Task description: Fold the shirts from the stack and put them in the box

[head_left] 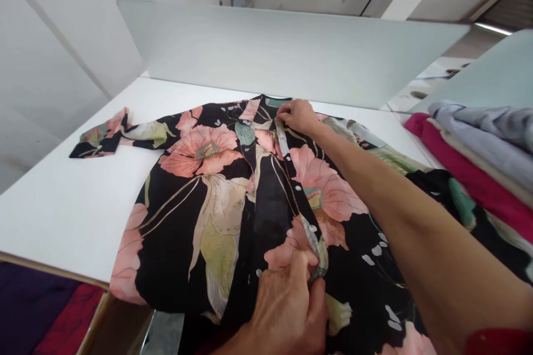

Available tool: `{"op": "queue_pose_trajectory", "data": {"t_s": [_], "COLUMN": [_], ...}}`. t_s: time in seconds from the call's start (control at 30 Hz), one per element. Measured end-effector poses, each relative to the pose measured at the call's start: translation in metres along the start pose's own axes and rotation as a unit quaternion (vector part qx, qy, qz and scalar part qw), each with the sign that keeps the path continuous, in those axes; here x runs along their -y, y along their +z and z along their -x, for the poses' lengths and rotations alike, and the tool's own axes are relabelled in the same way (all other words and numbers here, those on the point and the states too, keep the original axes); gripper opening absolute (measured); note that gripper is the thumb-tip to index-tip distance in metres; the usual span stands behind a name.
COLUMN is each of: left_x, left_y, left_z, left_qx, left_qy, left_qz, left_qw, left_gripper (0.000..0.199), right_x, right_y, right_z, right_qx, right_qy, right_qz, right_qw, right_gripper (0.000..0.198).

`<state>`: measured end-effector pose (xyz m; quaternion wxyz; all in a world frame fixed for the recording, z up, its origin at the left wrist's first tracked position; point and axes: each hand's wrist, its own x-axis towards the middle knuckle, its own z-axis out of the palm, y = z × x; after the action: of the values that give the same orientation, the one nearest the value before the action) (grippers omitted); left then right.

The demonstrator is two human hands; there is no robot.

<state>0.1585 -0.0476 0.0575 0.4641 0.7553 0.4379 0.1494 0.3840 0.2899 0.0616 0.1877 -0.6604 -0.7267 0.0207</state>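
Note:
A black shirt (268, 188) with large pink and green flowers lies face up, its front parted and its collar at the far side. Low on the placket, my left hand (287, 302) pinches the buttoned edge, thumb and fingers closed on it. My right hand (297, 115) reaches across from the right and holds the top of that same edge near the collar with its fingertips. Small white buttons run along the strip between my hands. One sleeve (145, 132) stretches out to the left with its cuff folded; my right forearm hides part of the other side.
The shirt lies on a white table (50, 205), its lower hem hanging over the front edge. A frosted panel (270, 55) stands along the back. Folded fabrics (478, 161) in pink and grey are stacked at the right. Purple and red cloth (45, 305) lies below the table at left.

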Motion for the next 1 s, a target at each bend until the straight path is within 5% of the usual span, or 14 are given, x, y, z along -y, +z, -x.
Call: {"op": "queue_pose_trajectory", "data": {"t_s": [0.2,0.33,0.63,0.83,1.0], "left_x": [0.005,0.012,0.020,0.008,0.000], "left_y": [0.001,0.001,-0.013,-0.024,-0.018], "left_z": [0.007,0.011,0.009,0.011,0.016], "left_qx": [-0.039,-0.079,-0.046,0.021,0.010], "left_qy": [0.052,0.027,-0.006,-0.065,-0.077], "left_qz": [0.030,0.029,-0.009,-0.081,-0.168], "left_qw": [0.997,0.996,0.999,0.994,0.983], "left_gripper": [0.028,0.031,0.039,0.052,0.068], "right_x": [0.006,0.010,0.005,0.010,0.009], "right_y": [0.004,0.016,0.036,0.011,-0.034], "right_z": [-0.011,-0.014,-0.015,0.002,0.053], "right_qx": [-0.020,-0.031,-0.023,-0.070,-0.065], "right_qy": [-0.009,-0.001,-0.008,0.025,0.025], "right_qz": [-0.036,-0.035,-0.016,-0.015,-0.001], "right_qw": [0.999,0.999,1.000,0.997,0.998], "right_gripper": [0.029,0.028,0.032,0.045,0.041]}}
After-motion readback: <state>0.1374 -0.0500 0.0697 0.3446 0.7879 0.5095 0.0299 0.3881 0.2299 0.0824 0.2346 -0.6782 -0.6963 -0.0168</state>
